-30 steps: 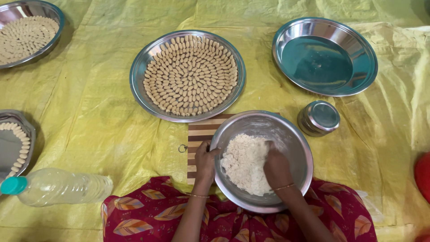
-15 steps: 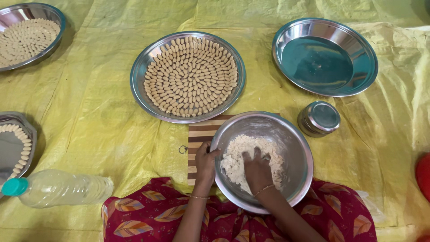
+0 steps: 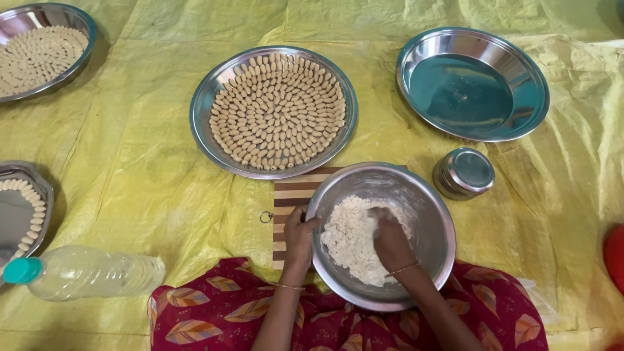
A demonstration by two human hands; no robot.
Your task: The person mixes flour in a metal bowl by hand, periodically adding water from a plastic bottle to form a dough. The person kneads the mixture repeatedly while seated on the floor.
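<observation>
Yellow sheet [image 3: 162, 175] unchanged; filled tray [image 3: 273, 110], empty tray [image 3: 473, 83] and small tin [image 3: 463, 172] have not moved. Bowl [image 3: 382, 234] sits where it was, on the striped board [image 3: 289, 201] at your knees. Your right hand [image 3: 390, 242] has shifted from the dough's right side toward its middle over the last second, fingers together and curled, pressing into the dough [image 3: 348, 237]: kneading continues. Your left hand [image 3: 299, 235] stays clamped on the bowl rim. Right fingertips are buried, probably gripping dough. Left trays and bottle [image 3: 84, 273] are cut off.
</observation>
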